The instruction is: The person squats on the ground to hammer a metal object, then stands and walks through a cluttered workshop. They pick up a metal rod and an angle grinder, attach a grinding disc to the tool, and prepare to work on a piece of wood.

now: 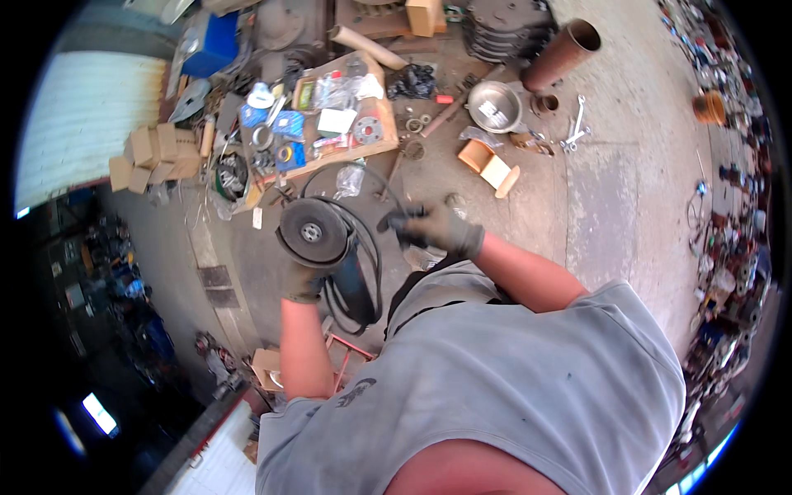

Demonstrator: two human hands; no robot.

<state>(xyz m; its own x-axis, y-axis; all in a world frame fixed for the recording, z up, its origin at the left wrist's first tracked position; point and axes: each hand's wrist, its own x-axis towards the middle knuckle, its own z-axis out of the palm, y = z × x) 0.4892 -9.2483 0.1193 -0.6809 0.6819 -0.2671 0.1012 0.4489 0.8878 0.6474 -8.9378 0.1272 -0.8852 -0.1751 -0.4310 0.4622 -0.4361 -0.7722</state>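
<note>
An angle grinder with a dark round disc point(312, 232) facing up is in front of my left side. My gloved left hand point(304, 282) is closed round it just below the disc, and the disc and guard hide part of the fingers. The grinder's blue-black body point(350, 285) slants down beside that hand. Its black cable point(378, 262) loops round the right side of the tool. My gloved right hand point(435, 228) hovers to the right, apart from the grinder. Its dark fingertips point left, slightly blurred and loosely apart, with nothing visible in them.
Ahead lies a wooden board point(381, 132) crowded with packets and small parts. Cardboard boxes point(157, 157) are heaped at its left. Farther right are a metal bowl point(494, 107), a rusty pipe point(563, 56), an opened carton point(488, 167) and wrenches point(575, 128). Machine parts line the right side.
</note>
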